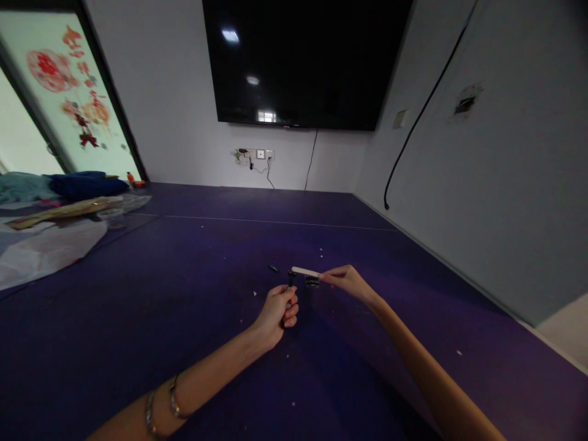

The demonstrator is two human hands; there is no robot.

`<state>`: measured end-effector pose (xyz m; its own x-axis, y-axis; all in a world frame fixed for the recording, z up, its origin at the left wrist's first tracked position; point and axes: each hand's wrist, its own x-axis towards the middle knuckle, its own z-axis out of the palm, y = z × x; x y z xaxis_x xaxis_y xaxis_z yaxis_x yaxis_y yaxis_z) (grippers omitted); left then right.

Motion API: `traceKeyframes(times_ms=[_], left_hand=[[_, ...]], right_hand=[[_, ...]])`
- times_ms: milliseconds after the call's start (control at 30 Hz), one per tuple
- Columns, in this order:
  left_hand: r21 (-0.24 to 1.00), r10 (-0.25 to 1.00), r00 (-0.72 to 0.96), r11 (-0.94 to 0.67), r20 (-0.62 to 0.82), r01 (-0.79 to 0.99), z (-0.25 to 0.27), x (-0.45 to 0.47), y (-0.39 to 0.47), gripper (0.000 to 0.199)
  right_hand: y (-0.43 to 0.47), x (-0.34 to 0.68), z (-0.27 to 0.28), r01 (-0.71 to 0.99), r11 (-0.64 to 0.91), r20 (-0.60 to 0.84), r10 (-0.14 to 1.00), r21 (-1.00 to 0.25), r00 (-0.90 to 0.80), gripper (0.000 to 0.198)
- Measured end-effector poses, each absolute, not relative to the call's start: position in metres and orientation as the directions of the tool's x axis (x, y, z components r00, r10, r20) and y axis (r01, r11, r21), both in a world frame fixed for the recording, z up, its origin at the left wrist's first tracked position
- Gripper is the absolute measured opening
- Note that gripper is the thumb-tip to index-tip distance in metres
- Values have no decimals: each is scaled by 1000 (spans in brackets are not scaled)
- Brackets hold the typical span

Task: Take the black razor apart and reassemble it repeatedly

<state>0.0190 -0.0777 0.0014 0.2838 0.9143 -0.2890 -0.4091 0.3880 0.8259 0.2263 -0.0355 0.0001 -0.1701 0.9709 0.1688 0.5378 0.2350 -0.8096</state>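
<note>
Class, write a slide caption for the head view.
Left hand grips a dark object while the right hand pinches a pale stick above a purple surface.

Cannot see the whole tool [291,279] inside the left hand [276,309], nor the whole cropped TV [307,67] — cannot identify the tiny green bit [273,268].

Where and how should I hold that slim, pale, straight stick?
Pinch the stick near its right end, from the right, as the right hand does: it is slender, and its left end lies by the head of the black, slim-handled tool in the left hand, so that end is likely better left free.
</note>
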Motion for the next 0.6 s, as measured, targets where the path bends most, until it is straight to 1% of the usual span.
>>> traceKeyframes(times_ms=[67,233,367,433,533,600], left_hand=[[826,914,288,387,-285,-410,2,19,-78,9],[832,918,286,375,-274,-408,1,18,-78,9],[843,922,296,356,-248,-403,1,18,-78,9],[845,921,304,354,-242,-401,1,18,-79,9],[848,922,316,345,-225,-403,3,17,-80,8],[852,925,317,332,-210,-404,5,17,-80,7]], right_hand=[[-36,226,2,534,237,159,969,-812,-187,38],[-37,228,3,545,220,178,975,-809,-131,39],[-34,228,0,529,233,159,970,-816,-182,41],[-32,229,-2,533,232,161,971,-814,-176,42],[-30,234,-2,533,197,196,979,-823,-59,43],[-30,238,-1,496,177,218,976,-850,25,44]])
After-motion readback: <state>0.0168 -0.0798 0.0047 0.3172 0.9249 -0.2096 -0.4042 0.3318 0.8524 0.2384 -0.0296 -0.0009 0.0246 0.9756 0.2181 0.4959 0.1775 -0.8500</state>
